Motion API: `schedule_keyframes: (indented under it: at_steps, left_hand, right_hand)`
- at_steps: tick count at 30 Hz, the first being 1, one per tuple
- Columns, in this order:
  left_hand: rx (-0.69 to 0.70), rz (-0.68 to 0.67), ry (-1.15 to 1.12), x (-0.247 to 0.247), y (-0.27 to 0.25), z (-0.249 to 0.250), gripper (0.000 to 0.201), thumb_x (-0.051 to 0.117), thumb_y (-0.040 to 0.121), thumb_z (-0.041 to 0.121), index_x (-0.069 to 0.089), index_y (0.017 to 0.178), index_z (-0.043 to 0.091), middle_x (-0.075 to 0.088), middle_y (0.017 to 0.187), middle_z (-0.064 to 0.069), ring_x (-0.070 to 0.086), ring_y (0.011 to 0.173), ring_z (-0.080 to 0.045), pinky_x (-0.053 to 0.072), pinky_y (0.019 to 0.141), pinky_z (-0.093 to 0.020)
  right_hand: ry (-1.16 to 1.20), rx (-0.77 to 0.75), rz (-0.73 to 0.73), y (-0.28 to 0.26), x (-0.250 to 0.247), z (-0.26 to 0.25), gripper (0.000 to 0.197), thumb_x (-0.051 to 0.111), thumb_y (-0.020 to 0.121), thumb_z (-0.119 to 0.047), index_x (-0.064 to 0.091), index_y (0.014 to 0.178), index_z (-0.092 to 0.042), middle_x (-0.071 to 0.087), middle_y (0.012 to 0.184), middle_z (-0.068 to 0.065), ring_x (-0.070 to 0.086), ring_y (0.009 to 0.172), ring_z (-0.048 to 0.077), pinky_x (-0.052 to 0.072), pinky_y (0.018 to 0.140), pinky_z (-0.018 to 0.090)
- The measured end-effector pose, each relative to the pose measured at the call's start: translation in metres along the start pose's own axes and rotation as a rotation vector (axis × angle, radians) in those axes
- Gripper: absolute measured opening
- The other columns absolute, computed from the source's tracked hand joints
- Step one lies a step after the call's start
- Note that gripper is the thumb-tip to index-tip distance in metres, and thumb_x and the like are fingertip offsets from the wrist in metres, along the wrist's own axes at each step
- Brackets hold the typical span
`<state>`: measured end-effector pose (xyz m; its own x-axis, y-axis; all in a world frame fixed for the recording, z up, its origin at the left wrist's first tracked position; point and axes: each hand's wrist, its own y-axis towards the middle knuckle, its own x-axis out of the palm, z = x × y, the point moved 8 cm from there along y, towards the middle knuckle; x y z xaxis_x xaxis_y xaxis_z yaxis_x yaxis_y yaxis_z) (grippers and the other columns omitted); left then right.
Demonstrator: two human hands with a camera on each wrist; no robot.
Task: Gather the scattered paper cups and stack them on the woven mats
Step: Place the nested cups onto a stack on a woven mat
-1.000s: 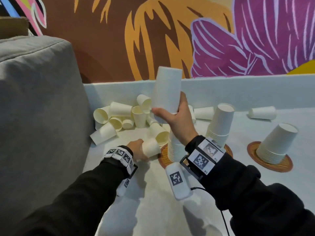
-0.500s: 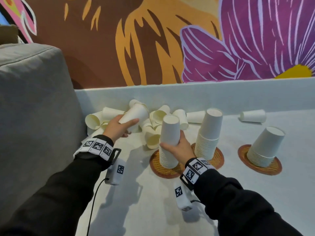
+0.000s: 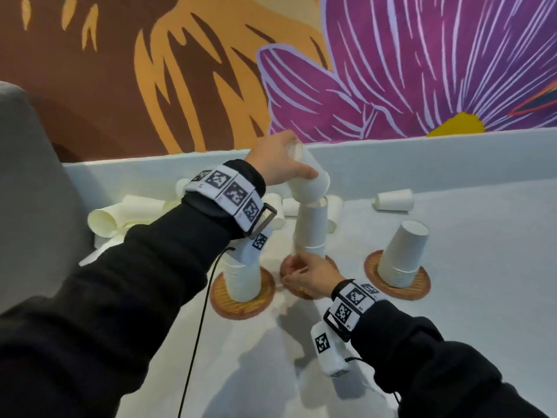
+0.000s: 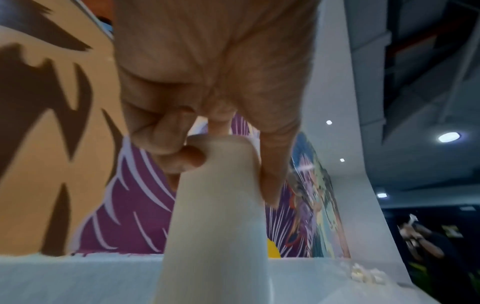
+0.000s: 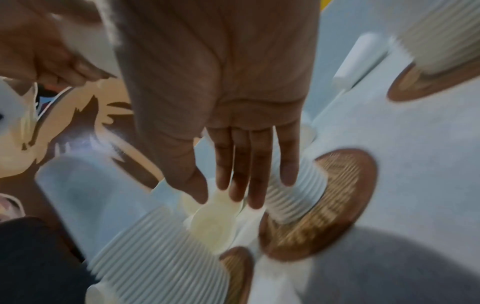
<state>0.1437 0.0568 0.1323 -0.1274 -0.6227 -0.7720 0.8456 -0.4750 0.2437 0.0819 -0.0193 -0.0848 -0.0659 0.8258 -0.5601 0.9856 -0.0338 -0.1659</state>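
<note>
One paper cup (image 3: 310, 182), pinched in the left hand (image 3: 275, 164), tilts onto the middle stack (image 3: 310, 227); the right hand (image 3: 307, 274), fingers (image 5: 255, 174) seemingly straight, steadies its base. Next: seat it squarely.

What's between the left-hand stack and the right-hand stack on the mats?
The middle stack on its own mat, with the right hand at its base; head view.
</note>
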Motion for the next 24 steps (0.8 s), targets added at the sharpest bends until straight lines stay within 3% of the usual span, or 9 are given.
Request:
schedule_keyframes:
  at_steps: [2,4,8,10,13,17,19,22,24]
  left_hand:
    - [-0.010,-0.108,0.183,0.026,0.010,0.010,0.064,0.072,0.078,0.042,0.048,0.133,0.017,0.051,0.133,-0.005,0.047,0.123,-0.025,0.039,0.087,-0.030]
    - [-0.038,-0.241,0.378,0.058,0.018,0.014,0.060,0.068,0.081,0.043,0.051,0.132,0.016,0.052,0.134,-0.004,0.049,0.122,-0.025,0.042,0.093,-0.032]
    - [-0.134,-0.449,0.573,0.114,0.020,0.000,0.062,0.066,0.083,0.045,0.049,0.133,0.013,0.056,0.130,-0.005,0.054,0.117,-0.026,0.044,0.096,-0.033]
    - [-0.168,-0.482,0.625,0.125,0.026,0.005,0.058,0.066,0.082,0.048,0.055,0.122,0.007,0.062,0.112,-0.007,0.058,0.102,-0.025,0.046,0.086,-0.032]
    - [-0.147,-0.448,0.646,0.127,0.044,0.038,0.048,0.062,0.086,0.048,0.063,0.091,0.001,0.059,0.080,-0.010,0.055,0.077,-0.027,0.043,0.069,-0.033]
    - [-0.021,-0.309,0.623,0.134,0.075,0.098,0.038,0.055,0.093,0.030,0.061,0.112,-0.003,0.042,0.063,-0.003,0.048,0.081,-0.021,0.038,0.057,-0.027]
    - [-0.010,-0.296,0.627,0.143,0.087,0.113,0.033,0.047,0.097,0.020,0.057,0.118,-0.003,0.052,0.074,-0.006,0.048,0.085,-0.020,0.042,0.060,-0.026]
    - [-0.067,-0.268,0.591,0.160,0.104,0.109,0.030,0.045,0.097,0.019,0.057,0.118,0.000,0.062,0.113,-0.011,0.059,0.100,-0.026,0.048,0.084,-0.031]
    - [-0.151,-0.268,0.553,0.175,0.118,0.089,0.017,0.050,0.095,0.020,0.060,0.093,0.005,0.062,0.101,-0.009,0.059,0.098,-0.028,0.047,0.080,-0.032]
  right_hand:
    - [-0.022,-0.002,-0.006,-0.004,-0.025,0.013,0.007,0.067,0.082,-0.014,0.063,0.088,-0.015,0.062,0.088,0.000,0.059,0.083,0.016,0.052,0.079,0.027]
    - [-0.005,0.019,-0.034,-0.011,-0.049,0.027,0.013,0.065,0.082,-0.008,0.061,0.078,-0.021,0.063,0.079,-0.002,0.062,0.073,0.014,0.053,0.068,0.021]
    - [0.075,-0.004,0.046,-0.023,-0.101,0.034,0.010,0.066,0.082,-0.006,0.064,0.086,-0.014,0.066,0.080,0.002,0.062,0.071,0.014,0.043,0.059,0.015]
    - [0.101,-0.042,0.078,-0.027,-0.128,0.025,0.010,0.065,0.083,-0.007,0.064,0.091,-0.014,0.067,0.083,0.002,0.064,0.069,0.012,0.046,0.059,0.014]
    - [0.087,-0.142,0.114,-0.027,-0.171,0.000,0.008,0.063,0.086,-0.008,0.063,0.089,-0.015,0.068,0.086,0.004,0.064,0.068,0.011,0.046,0.059,0.015]
    - [0.082,-0.188,0.184,-0.015,-0.227,-0.021,0.011,0.059,0.088,-0.008,0.060,0.081,-0.016,0.068,0.087,0.004,0.063,0.068,0.009,0.045,0.062,0.020]
    - [0.031,-0.179,0.197,-0.003,-0.248,-0.018,0.011,0.059,0.089,-0.011,0.059,0.079,-0.016,0.068,0.087,0.004,0.062,0.068,0.010,0.045,0.063,0.022]
    - [-0.030,-0.134,0.209,0.020,-0.271,0.002,0.008,0.059,0.089,-0.013,0.059,0.081,-0.015,0.068,0.089,0.006,0.062,0.068,0.011,0.044,0.059,0.021]
    - [-0.078,-0.092,0.228,0.036,-0.284,0.023,0.009,0.060,0.088,-0.011,0.060,0.080,-0.015,0.068,0.089,0.007,0.063,0.069,0.013,0.043,0.052,0.015]
